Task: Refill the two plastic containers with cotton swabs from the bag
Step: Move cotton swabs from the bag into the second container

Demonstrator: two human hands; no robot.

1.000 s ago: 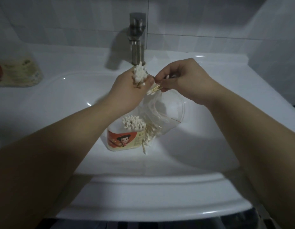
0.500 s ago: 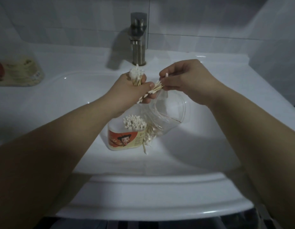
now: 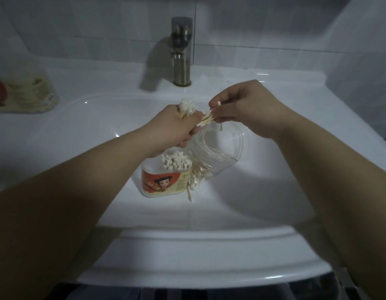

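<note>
Left hand and right hand, both uncovered. Left forearm and right forearm bare from wrist to frame edge. Light dim, nails unreadable. Dark striped cloth along bottom edge, possibly the person's clothing.

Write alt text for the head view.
Over a white sink, the left hand grips a bunch of cotton swabs while the right hand pinches a few loose swabs. Below, a labelled, partly filled container stands in the sink next to a clear plastic bag.
</note>
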